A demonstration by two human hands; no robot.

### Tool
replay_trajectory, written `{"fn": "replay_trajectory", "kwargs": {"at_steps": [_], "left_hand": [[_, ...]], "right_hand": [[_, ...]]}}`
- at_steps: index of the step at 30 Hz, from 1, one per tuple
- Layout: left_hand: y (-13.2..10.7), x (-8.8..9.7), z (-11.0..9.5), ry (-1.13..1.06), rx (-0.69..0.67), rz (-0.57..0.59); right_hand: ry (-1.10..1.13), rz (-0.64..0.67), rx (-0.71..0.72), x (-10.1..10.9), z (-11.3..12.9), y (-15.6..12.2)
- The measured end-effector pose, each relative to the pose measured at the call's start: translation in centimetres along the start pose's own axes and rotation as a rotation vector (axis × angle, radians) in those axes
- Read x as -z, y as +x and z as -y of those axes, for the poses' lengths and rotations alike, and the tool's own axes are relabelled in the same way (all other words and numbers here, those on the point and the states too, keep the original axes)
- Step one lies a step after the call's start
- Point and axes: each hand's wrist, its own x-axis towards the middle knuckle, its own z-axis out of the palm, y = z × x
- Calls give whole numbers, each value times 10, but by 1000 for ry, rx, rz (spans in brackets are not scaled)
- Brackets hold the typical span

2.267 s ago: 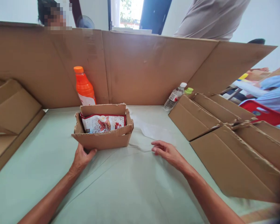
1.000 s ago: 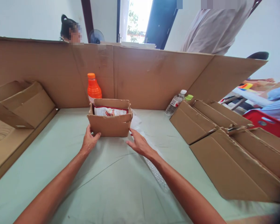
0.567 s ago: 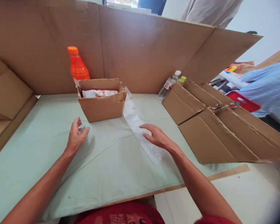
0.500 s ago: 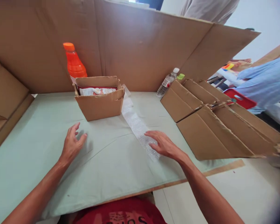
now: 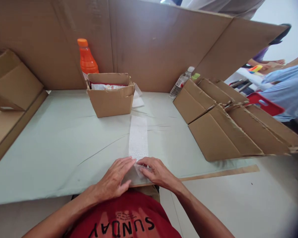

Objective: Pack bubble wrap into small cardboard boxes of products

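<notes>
A narrow strip of clear bubble wrap (image 5: 138, 137) lies on the green-covered table, running from near its front edge back toward a cardboard box. At the near end my right hand (image 5: 154, 170) has its fingers curled round the wrap, with a bit of the film showing under the thumb. My left hand (image 5: 116, 177) is beside it with fingers stretched out and thumb apart, its fingertips at the strip's left side; whether they press on the film I cannot tell.
The open cardboard box (image 5: 114, 100) holds packets, with an orange bottle (image 5: 88, 61) behind it. Folded white film (image 5: 138, 100) sits to its right. Divided cardboard boxes (image 5: 221, 129), a clear bottle (image 5: 182, 82) and a tall cardboard wall (image 5: 144, 43) surround the table (image 5: 64, 138). Another person's blue sleeve (image 5: 288, 89) is at right.
Both hands have come together toward the table's front edge. The bubble wrap has been pulled nearer and now lies straight, clear of the box; my right hand has taken hold of its near end.
</notes>
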Motion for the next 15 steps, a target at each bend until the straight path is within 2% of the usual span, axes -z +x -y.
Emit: {"fn": "replay_trajectory", "kwargs": {"at_steps": [3,6,9,11,13,15], "left_hand": [[-4,-12,-7,-89,173,-99],[0,-16,-6,-181,359,-214],[8,-12,0,-252,541,-282],[14,-9,4,-240,578,-267],[20,-8,8,-164,566,-231],[26,-9,10,-55,555,-179]], "right_hand": [[308,-34,-33,0,-6,-8],[434,-262,-63,-4,-25,-19],[293,-591,-11,-13,-38,-35],[86,-749,103,-21,-38,-43],[-96,-777,231,-32,-34,-45],[-230,-691,304,-42,-29,-40]]}}
